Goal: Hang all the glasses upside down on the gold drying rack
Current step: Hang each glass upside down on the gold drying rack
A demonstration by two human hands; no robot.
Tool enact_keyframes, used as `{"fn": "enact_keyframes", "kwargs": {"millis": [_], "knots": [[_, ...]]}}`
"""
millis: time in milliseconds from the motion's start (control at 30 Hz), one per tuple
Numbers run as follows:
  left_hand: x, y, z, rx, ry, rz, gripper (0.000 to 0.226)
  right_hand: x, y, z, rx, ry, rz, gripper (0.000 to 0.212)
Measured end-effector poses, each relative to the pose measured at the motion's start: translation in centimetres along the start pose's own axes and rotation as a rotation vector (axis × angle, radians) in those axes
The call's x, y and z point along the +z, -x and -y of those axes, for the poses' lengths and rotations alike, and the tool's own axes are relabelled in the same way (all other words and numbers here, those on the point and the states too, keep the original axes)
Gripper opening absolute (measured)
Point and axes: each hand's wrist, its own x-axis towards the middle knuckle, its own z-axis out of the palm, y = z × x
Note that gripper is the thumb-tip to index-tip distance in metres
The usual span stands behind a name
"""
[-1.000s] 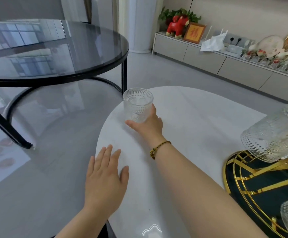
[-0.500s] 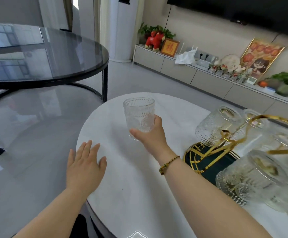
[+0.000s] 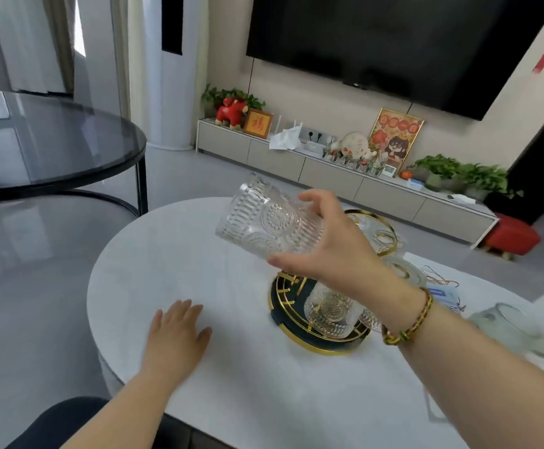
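My right hand grips a clear embossed glass, tipped on its side with the mouth pointing left, held in the air above the gold drying rack. The rack has a dark round base with a gold rim and stands on the white table. One glass hangs upside down at the rack's front, and others behind my wrist are partly hidden. My left hand rests flat on the table with fingers spread, left of the rack.
A clear glass jug stands at the table's right edge, with small cords and a card near it. A dark glass round table is at the left. A low TV cabinet with ornaments runs along the far wall.
My right hand has lifted the glass off the table, carried it right over the rack and tipped it sideways. My left hand stays flat on the table.
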Motion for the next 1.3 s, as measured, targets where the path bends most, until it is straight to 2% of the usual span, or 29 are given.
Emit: {"fn": "enact_keyframes", "kwargs": {"millis": [200, 567, 833, 1300], "knots": [[0.0, 0.3, -0.2, 0.015, -0.079, 0.031, 0.047, -5.5, -0.9, 0.4, 0.076, 0.187, 0.11, 0.065], [0.0, 0.2, -0.1, 0.013, -0.091, 0.046, 0.048, -7.1, -5.1, 0.7, 0.108, 0.549, 0.27, 0.076], [0.2, 0.2, 0.0, 0.015, -0.075, 0.043, 0.048, -4.7, -6.3, -1.4, 0.213, 0.554, 0.347, 0.079], [0.3, 0.0, 0.0, 0.012, -0.098, 0.045, 0.049, -0.1, -6.3, -4.3, 0.183, 0.629, 0.459, 0.084]]}}
